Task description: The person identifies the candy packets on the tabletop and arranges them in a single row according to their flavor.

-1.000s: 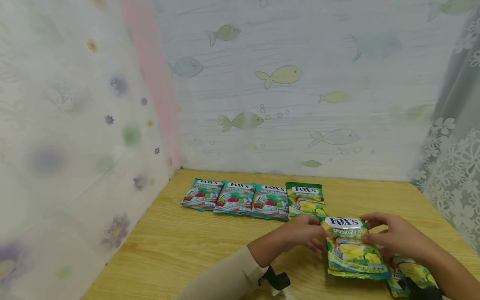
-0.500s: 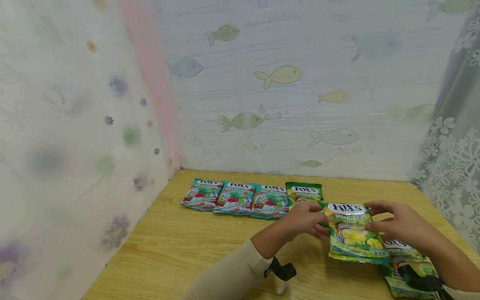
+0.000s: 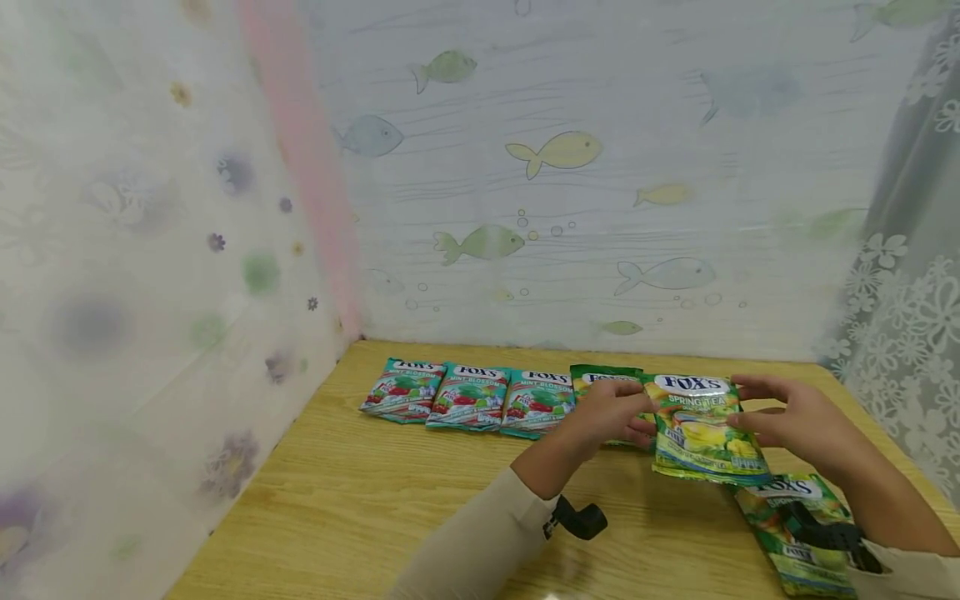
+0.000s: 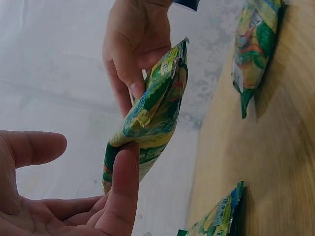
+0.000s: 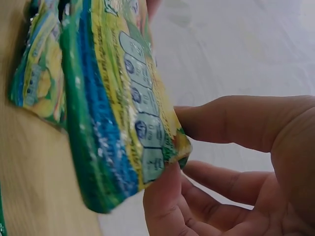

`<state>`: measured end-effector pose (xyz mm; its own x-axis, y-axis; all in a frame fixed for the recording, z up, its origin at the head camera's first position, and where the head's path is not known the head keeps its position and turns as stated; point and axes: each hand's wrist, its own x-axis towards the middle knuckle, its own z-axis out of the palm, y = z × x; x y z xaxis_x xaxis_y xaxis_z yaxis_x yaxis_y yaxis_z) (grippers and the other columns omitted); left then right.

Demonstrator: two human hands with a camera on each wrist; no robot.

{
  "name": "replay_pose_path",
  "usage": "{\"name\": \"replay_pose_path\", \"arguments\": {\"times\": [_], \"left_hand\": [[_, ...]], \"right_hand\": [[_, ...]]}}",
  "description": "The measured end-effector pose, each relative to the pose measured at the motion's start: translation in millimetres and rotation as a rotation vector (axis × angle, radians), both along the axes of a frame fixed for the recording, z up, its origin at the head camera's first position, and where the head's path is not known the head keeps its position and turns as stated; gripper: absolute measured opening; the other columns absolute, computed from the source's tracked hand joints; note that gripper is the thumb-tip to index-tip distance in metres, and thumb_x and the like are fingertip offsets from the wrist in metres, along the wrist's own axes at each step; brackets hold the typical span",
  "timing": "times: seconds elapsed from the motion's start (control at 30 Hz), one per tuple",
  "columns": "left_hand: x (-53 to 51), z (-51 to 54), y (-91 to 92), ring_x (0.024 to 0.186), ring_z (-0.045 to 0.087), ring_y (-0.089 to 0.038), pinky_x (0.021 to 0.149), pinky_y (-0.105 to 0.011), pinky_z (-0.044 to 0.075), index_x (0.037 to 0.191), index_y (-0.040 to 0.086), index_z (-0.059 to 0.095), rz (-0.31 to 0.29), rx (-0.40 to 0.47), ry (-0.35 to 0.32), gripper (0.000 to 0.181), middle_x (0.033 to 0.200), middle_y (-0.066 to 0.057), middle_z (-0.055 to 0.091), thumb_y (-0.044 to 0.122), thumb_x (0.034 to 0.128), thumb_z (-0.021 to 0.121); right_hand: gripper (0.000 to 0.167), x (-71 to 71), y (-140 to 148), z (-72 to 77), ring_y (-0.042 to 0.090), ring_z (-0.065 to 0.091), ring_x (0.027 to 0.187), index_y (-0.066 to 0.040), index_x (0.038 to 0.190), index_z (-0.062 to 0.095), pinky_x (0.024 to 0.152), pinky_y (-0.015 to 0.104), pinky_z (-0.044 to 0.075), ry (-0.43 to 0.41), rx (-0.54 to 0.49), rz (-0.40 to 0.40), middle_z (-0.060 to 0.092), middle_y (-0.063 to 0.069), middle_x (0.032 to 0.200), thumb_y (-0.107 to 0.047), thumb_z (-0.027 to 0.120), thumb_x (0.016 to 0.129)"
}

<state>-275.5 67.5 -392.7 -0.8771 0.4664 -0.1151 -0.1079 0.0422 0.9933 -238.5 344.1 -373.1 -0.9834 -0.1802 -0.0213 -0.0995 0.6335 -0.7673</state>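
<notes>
My right hand [image 3: 802, 421] pinches the right edge of a green and yellow Fox's Spring Tea candy bag [image 3: 705, 429], held tilted above the table. In the right wrist view, thumb and finger close on the edge of this bag [image 5: 118, 108]. My left hand [image 3: 603, 417] touches its left edge; in the left wrist view a finger of this hand [image 4: 98, 211] presses against the bag while the thumb stands apart. Behind my left hand, another Spring Tea bag [image 3: 600, 375] lies partly hidden at the right end of a row. One more Spring Tea bag [image 3: 802, 542] lies under my right forearm.
Three teal Mint Blossom candy bags [image 3: 405, 392] lie side by side along the back of the wooden table [image 3: 360, 500]. A fish-print curtain [image 3: 570, 250] hangs behind the table, with a flowered sheet [image 3: 150, 333] at the left.
Both hands have moved the held candy bag away from me, up toward the row's right end. More of the bag below my right forearm now shows.
</notes>
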Motion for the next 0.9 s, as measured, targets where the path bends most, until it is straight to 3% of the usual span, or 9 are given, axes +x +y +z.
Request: {"name": "replay_pose_path", "arguments": {"times": [0.1,0.23,0.37,0.57,0.67,0.73,0.77,0.83,0.9], "left_hand": [[-3.3,2.9,1.2,0.091,0.077,-0.026,0.089,-0.052,0.061,0.150,0.004,0.053,0.016,0.011,0.014,0.056,0.134,-0.010,0.068,0.025,0.0997,0.069],[-5.1,7.5,3.9,0.094,0.076,-0.024,0.090,-0.051,0.061,0.148,0.007,0.056,0.040,0.043,0.025,0.053,0.133,-0.009,0.068,0.024,0.0999,0.069],[-8.6,7.3,8.4,0.097,0.075,-0.022,0.090,-0.047,0.062,0.147,0.007,0.057,0.058,0.067,0.038,0.050,0.137,-0.009,0.065,0.023,0.1005,0.068],[-16.9,-6.3,14.7,0.101,0.074,-0.024,0.094,-0.047,0.060,0.144,0.006,0.059,0.121,0.163,0.057,0.045,0.133,-0.007,0.068,0.021,0.1023,0.067],[-20.5,-14.4,18.5,0.106,0.074,-0.026,0.094,-0.045,0.061,0.144,0.005,0.059,0.137,0.222,0.063,0.045,0.134,-0.008,0.069,0.019,0.1017,0.068],[-22.1,-19.1,21.0,0.110,0.073,-0.027,0.094,-0.044,0.061,0.145,0.004,0.058,0.135,0.249,0.070,0.047,0.136,-0.008,0.067,0.019,0.1013,0.068],[-22.7,-21.0,22.0,0.111,0.072,-0.027,0.095,-0.044,0.060,0.145,0.004,0.058,0.135,0.262,0.069,0.048,0.138,-0.008,0.066,0.019,0.1007,0.069],[-23.9,-25.3,23.4,0.114,0.071,-0.027,0.097,-0.044,0.059,0.147,0.004,0.056,0.129,0.278,0.070,0.050,0.140,-0.009,0.065,0.021,0.1013,0.068],[-24.9,-29.3,23.4,0.119,0.068,-0.029,0.102,-0.045,0.057,0.149,0.003,0.053,0.111,0.301,0.070,0.051,0.144,-0.010,0.062,0.021,0.1032,0.065]], "right_hand": [[0.082,-3.8,1.8,2.3,0.018,0.068,0.113,0.006,0.160,0.027,0.080,0.040,0.062,0.022,-0.020,-0.013,0.035,0.036,0.154,-0.032,0.069,0.101],[0.078,-7.5,3.9,3.3,-0.021,0.052,0.094,0.006,0.160,0.028,0.075,0.032,0.060,0.067,-0.047,-0.028,0.035,0.036,0.152,-0.028,0.068,0.102],[0.073,-10.6,2.3,0.5,-0.024,0.050,0.092,0.006,0.159,0.031,0.073,0.030,0.060,0.126,-0.050,-0.063,0.040,0.036,0.150,-0.026,0.067,0.103],[0.068,-17.7,-3.7,-9.9,-0.023,0.050,0.093,0.005,0.158,0.036,0.074,0.018,0.057,0.189,-0.075,-0.140,0.045,0.035,0.149,-0.025,0.064,0.104],[0.064,-20.0,-6.4,-15.4,0.001,0.065,0.104,0.002,0.158,0.037,0.073,0.013,0.055,0.208,-0.071,-0.190,0.047,0.033,0.149,-0.025,0.062,0.105],[0.063,-21.8,-8.3,-19.1,0.021,0.066,0.114,-0.001,0.158,0.039,0.073,0.011,0.054,0.217,-0.067,-0.228,0.048,0.032,0.150,-0.027,0.062,0.106],[0.063,-22.8,-9.2,-21.1,0.024,0.064,0.116,-0.001,0.158,0.040,0.073,0.010,0.053,0.224,-0.068,-0.243,0.048,0.032,0.150,-0.027,0.062,0.106],[0.061,-25.4,-10.9,-25.0,0.017,0.064,0.115,-0.002,0.157,0.041,0.073,0.010,0.054,0.239,-0.087,-0.267,0.048,0.031,0.150,-0.027,0.062,0.105],[0.061,-28.5,-12.6,-28.6,-0.003,0.057,0.107,-0.003,0.157,0.043,0.073,0.010,0.054,0.244,-0.109,-0.284,0.049,0.030,0.151,-0.028,0.063,0.105]]}}
